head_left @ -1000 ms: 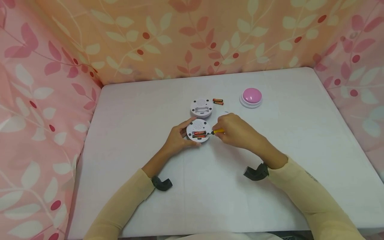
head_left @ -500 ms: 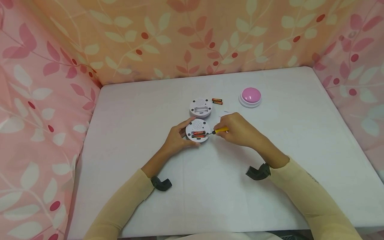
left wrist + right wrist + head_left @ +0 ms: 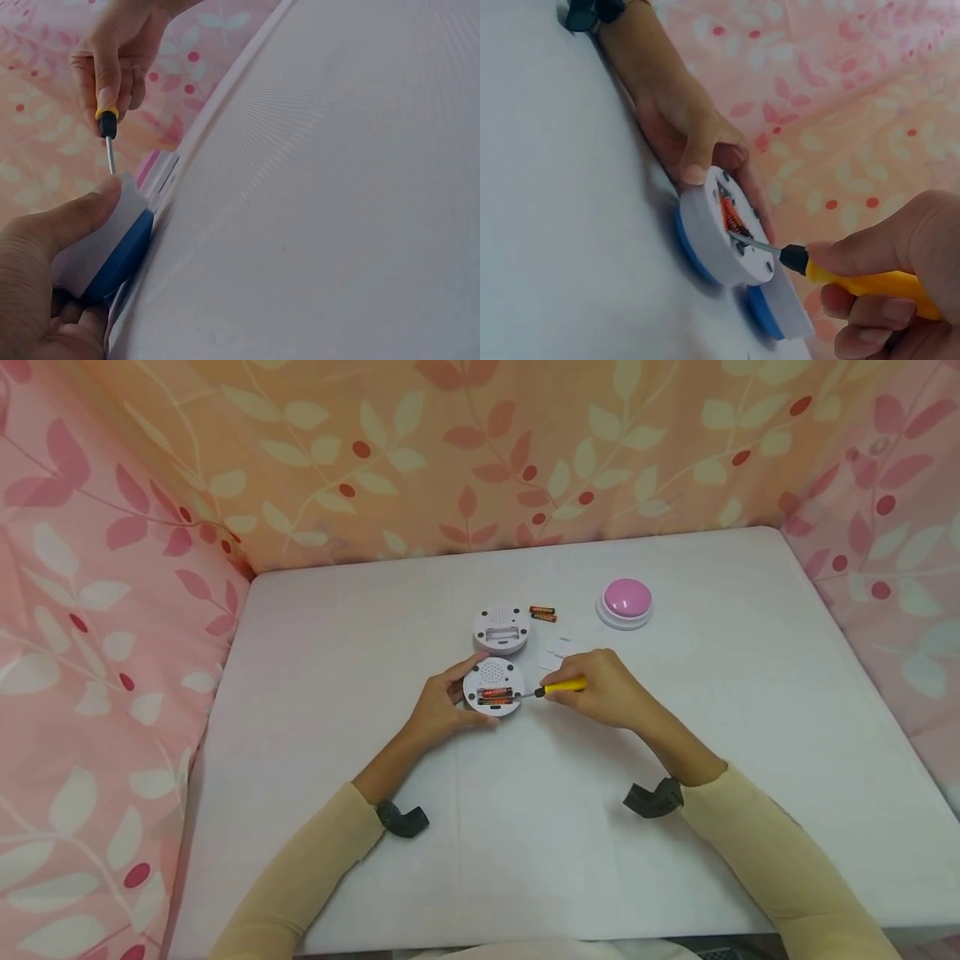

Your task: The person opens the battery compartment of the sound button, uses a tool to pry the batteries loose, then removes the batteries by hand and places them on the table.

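The left hand (image 3: 441, 706) curls round the white device (image 3: 493, 680), partly covering it; beside it, the right hand (image 3: 602, 692) pinches a half-hidden screwdriver (image 3: 562, 687).

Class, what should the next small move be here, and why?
Perhaps lever the screwdriver to prise up the batteries: its tip is at their end, the left hand grips the near disc holding them, and the far disc has an empty slot with two loose cells nearby.
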`<state>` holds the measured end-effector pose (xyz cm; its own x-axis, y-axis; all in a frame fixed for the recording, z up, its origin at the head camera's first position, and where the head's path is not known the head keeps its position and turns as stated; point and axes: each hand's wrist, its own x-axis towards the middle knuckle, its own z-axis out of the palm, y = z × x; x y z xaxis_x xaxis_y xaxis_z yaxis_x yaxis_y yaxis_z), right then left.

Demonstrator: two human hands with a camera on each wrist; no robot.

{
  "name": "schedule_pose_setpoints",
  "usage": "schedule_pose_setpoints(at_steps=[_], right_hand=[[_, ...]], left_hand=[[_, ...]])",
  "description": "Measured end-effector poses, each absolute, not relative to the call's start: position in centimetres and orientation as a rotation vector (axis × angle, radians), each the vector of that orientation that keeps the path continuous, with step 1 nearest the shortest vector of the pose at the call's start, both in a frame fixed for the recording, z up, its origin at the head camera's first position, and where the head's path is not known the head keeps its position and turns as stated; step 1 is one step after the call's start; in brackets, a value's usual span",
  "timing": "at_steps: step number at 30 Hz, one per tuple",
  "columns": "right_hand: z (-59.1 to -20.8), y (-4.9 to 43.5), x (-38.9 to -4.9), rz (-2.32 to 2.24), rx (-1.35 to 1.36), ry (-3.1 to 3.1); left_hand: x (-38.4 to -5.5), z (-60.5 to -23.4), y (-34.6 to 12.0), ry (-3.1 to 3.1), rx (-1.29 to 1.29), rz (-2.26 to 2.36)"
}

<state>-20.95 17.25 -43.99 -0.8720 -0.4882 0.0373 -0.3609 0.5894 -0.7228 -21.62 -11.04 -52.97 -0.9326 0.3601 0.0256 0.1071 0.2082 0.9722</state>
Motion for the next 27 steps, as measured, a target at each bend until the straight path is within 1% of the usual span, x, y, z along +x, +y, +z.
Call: schedule_pose_setpoints(at_steps=[13,27], right_hand=[[-45.3,18.1,-21.5,-1.259,-0.495,2.554],[-45.6,18.6,-21.8,-1.314,-0.405,2.469]], left_hand=[[-21.6,-52.6,-11.0,2.260,0.399,1.792],[-21.7,-53.0,-11.1,2.266,0.448,1.804]])
